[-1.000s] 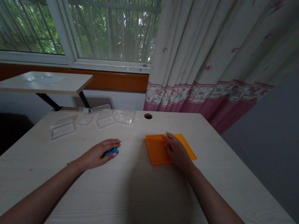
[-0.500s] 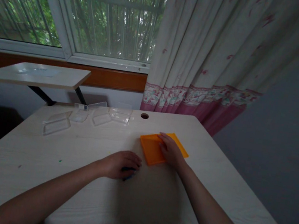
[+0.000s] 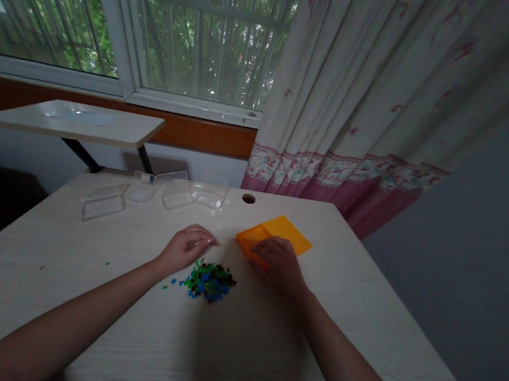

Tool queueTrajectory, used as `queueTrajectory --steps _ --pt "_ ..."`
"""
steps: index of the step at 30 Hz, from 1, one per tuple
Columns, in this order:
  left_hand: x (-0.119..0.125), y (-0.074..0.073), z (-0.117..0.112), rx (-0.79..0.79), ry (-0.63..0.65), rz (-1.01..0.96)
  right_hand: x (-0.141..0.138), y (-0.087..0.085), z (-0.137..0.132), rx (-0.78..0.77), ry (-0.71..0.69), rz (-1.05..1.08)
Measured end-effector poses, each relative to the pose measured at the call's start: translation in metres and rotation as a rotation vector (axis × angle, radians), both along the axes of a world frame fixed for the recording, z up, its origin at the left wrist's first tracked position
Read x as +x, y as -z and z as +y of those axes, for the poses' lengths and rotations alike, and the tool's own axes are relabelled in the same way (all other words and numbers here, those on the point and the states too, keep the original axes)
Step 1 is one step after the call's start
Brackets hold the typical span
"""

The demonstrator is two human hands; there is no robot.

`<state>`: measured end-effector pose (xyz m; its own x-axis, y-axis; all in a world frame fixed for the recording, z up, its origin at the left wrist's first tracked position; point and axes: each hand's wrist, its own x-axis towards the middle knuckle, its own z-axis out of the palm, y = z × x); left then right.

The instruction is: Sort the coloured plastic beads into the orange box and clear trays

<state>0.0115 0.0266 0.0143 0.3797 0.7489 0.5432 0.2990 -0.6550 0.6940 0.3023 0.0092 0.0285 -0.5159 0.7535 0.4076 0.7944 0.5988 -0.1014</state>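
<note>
A heap of small flat pieces (image 3: 210,281), green, blue and dark brown, lies on the table between my hands. My left hand (image 3: 187,247) is just behind and left of the heap, fingers loosely curved and a gap showing by the thumb; I see nothing in it. My right hand (image 3: 277,264) grips the near side of a shallow orange tray (image 3: 250,236), its fingers reaching over the tray and hiding part of it. A flat yellow-orange panel (image 3: 287,231) adjoins the tray behind that hand; whether they are joined I cannot tell.
Several clear plastic boxes and lids (image 3: 104,206) lie at the table's back left. Beside a raised white shelf (image 3: 134,126) is the window. A round cable hole (image 3: 248,198) is near the back edge. A stray green piece (image 3: 107,264) lies to the left.
My left hand has moved back and left, uncovering the heap of pieces. My right hand has come nearer and slightly left, and the orange tray has shifted and turned. The view has shifted slightly.
</note>
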Motion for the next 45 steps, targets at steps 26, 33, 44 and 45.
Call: queueTrajectory --steps 26,33,44,45 --pt "-0.065 0.0 0.04 -0.576 0.348 0.469 -0.001 0.032 0.023 -0.048 -0.227 0.323" --pt "-0.048 0.0 0.032 -0.432 0.403 0.466 -0.004 0.036 0.022 -0.038 -0.224 0.338" --pt "-0.09 -0.023 0.03 -1.31 0.923 0.684 -0.003 0.032 0.019 -0.042 -0.106 0.165" --pt "-0.086 -0.021 0.027 -1.351 0.955 0.71 -0.003 0.032 0.018 -0.039 -0.115 0.166"
